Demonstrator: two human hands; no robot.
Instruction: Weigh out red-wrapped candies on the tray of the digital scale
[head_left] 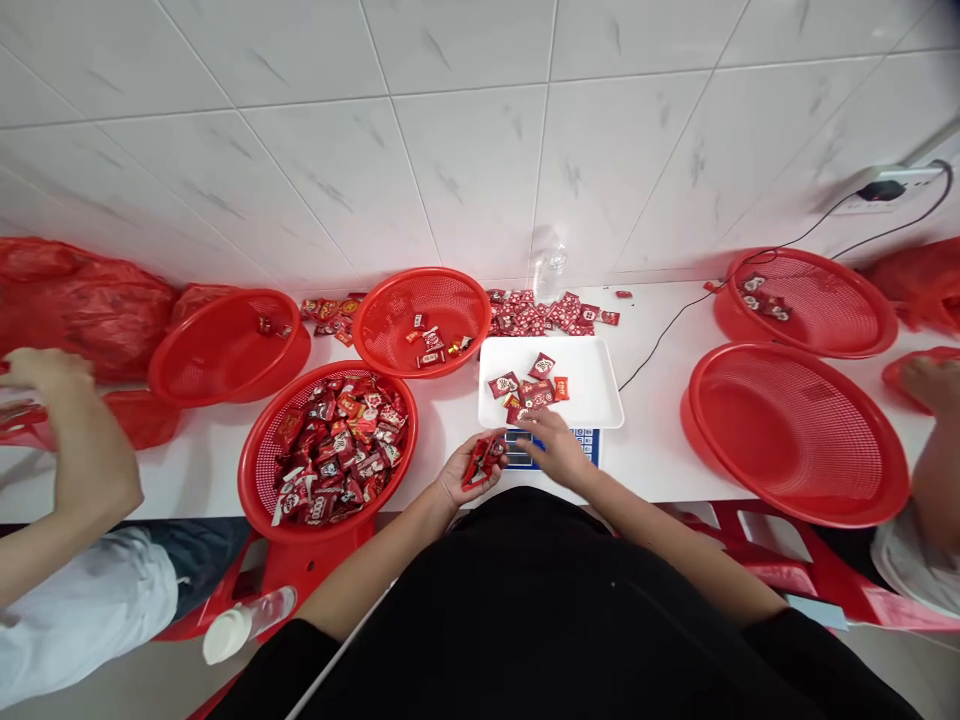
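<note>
My left hand [469,472] is closed around several red-wrapped candies [484,460], held over the front edge of the table. Just to its right, my right hand [556,448] reaches over the front rim of a white scale tray [600,385], palm down with fingers stretched out. Its fingertips are close to the wrapped candies [535,393] lying on the tray; whether they touch one is hard to make out. Below the tray shows the blue keypad panel [587,446] of the scale, partly covered by my right hand.
Left of my hands stands a red basket [250,470] heaped with candies. Behind it are more red baskets [362,335]. Loose candies [525,315] and a clear bottle [551,270] lie along the wall. Red baskets [697,420] and a cable [660,358] are on the right. Co-workers' arms [94,470] show on both sides.
</note>
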